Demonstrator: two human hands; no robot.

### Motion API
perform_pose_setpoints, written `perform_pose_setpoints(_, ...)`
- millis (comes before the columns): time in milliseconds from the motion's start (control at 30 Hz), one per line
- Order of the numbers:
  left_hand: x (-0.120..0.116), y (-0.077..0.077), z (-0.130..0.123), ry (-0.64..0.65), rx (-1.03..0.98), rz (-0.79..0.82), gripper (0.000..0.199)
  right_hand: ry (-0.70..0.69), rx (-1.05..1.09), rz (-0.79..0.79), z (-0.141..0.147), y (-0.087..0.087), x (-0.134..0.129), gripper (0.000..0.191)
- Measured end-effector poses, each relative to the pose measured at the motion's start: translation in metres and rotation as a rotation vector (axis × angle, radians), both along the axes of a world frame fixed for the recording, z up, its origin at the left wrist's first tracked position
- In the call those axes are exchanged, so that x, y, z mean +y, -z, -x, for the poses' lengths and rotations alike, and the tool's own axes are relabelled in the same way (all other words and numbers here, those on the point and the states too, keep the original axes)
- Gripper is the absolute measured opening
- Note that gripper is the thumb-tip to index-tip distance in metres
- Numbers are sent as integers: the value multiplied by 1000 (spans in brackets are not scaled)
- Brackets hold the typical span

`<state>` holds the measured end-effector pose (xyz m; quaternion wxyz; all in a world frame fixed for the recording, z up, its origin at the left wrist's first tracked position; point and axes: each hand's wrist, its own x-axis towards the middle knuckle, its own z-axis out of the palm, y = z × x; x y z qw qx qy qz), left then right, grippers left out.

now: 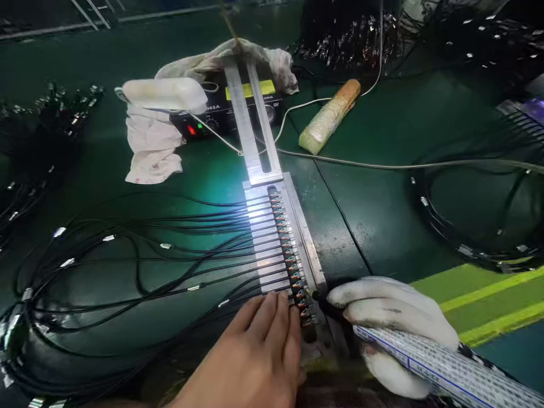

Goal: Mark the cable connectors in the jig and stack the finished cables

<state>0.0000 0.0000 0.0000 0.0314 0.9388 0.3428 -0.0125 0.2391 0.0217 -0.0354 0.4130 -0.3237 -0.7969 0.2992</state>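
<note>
My bare left hand [259, 345] lies with outstretched fingers over the near end of a metal fixture [267, 243], its fingertips touching the black cables there. Underneath the palm, things are hidden. A row of small connectors [291, 258] with coloured wires sits along the fixture's dark slot, and black cables [204, 226] run leftward from it. My right hand [391, 317], in a white glove, is closed on a dark, slim tool [329, 303] whose kind I cannot make out. Its tip is beside the connectors at the near end.
Behind the fixture stands a black control box [221, 122] with red and green lights, partly under a cloth [195, 65]. A flat slotted bar [255, 119] leans toward it. A wrapped handle [329, 116] lies right. Coiled cables [476, 249] and cable bundles [42, 136] flank the area.
</note>
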Motion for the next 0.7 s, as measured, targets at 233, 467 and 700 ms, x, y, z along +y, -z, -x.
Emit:
perform_pose_setpoints(233, 0, -4, -1, 13, -24, -7, 32, 3, -15, 2, 3, -8, 6, 20)
perform_pose_setpoints(467, 5, -6, 0, 58, 23, 77, 37, 2, -23, 2, 2, -8, 6, 20)
perform_pose_setpoints(700, 4, -8, 3, 58, 11, 99, 41, 10, -9, 9, 4, -5, 9, 19)
